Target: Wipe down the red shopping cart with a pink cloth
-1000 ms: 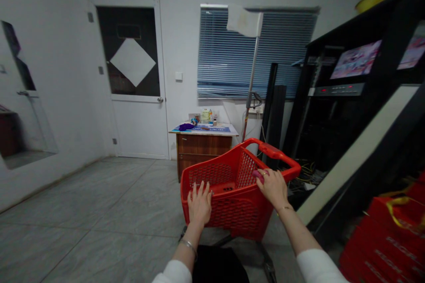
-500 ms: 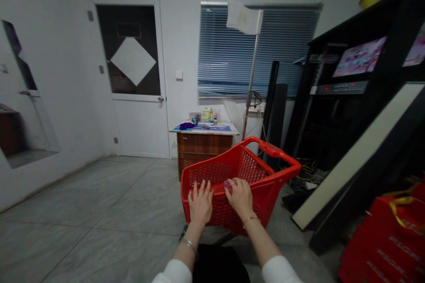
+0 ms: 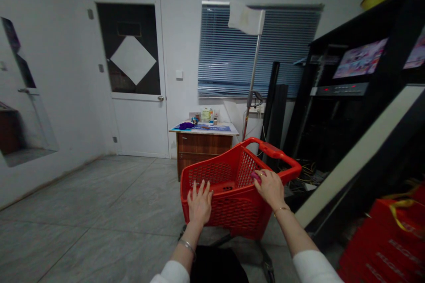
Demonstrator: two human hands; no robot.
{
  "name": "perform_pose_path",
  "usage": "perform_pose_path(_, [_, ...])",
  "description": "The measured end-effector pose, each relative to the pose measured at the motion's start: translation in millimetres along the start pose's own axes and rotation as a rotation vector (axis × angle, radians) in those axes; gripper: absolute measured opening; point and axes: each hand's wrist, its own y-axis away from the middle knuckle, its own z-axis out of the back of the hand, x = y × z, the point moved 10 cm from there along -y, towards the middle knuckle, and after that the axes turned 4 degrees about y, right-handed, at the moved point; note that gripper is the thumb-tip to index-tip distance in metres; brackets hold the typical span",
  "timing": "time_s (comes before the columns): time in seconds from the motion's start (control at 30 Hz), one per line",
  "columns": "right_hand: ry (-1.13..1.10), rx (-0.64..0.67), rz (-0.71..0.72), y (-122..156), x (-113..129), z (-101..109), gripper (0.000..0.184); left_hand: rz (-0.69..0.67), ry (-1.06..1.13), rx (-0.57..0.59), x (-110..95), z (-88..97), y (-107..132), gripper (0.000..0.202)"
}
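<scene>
A red plastic shopping cart (image 3: 239, 212) stands on the floor right in front of me. My left hand (image 3: 200, 203) is at the near rim towards the cart's left end, fingers spread and holding nothing; whether it touches the rim I cannot tell. My right hand (image 3: 270, 188) is closed around a pink cloth (image 3: 256, 177), at the near rim close to the handle end. Most of the cloth is hidden by the fingers. The red handle (image 3: 274, 151) rises just beyond my right hand.
Behind the cart is a wooden cabinet (image 3: 206, 142) with a purple cloth (image 3: 186, 126) and small containers on top. A flag on a pole (image 3: 254, 70) stands beside it. Leaning panels (image 3: 361, 154) and red bags (image 3: 385, 239) are on the right. A white door (image 3: 139, 126) is at the back left.
My right hand, with the pink cloth, has slid right along the near rim towards the handle. The left hand has stayed nearly where it was.
</scene>
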Motion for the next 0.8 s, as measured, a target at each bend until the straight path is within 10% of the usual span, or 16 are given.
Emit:
perform_pose_path(0.4, [-0.2,-0.011,0.049,26.3,114.2,-4.9,0.023,-0.032,0.001,0.007,-1.1,1.8,-0.2,0.046])
perform_pose_path(0.8, [0.017,-0.05,-0.02,-2.7,-20.5,12.2,0.029,-0.027,0.012,0.003,-0.6,4.5,-1.0,0.045])
